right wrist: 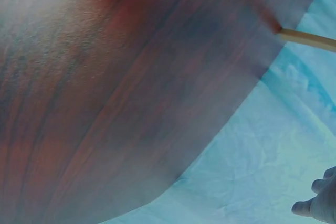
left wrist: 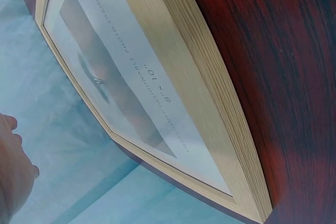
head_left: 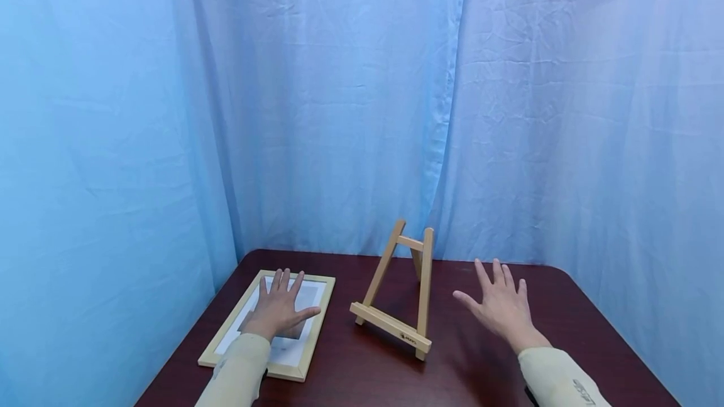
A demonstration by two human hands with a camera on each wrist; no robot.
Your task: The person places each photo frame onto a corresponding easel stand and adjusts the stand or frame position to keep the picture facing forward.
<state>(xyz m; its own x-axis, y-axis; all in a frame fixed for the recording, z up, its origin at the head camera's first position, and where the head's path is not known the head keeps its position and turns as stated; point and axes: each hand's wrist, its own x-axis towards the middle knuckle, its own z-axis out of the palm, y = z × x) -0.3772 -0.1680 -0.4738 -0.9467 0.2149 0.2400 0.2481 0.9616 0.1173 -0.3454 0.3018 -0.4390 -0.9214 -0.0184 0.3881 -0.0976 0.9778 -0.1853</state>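
1. Head view: left hand [head_left: 279, 309] flat, fingers straight, resting on frame [head_left: 317, 281] lying at table's [head_left: 481, 369] near-left; grasps nothing
2. Frame likely rigid, light, glazed so fragile and slick on front; best gripped by wood side rails
3. Right hand [head_left: 500, 306] spread, empty, beside easel [head_left: 421, 294] standing mid-table

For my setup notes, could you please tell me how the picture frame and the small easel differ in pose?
The picture frame lies flat under the left hand; the easel stands upright, untouched, beside the right hand. The picture frame is a closed rectangle, the easel an open A-shape. Both are light wood on the table.
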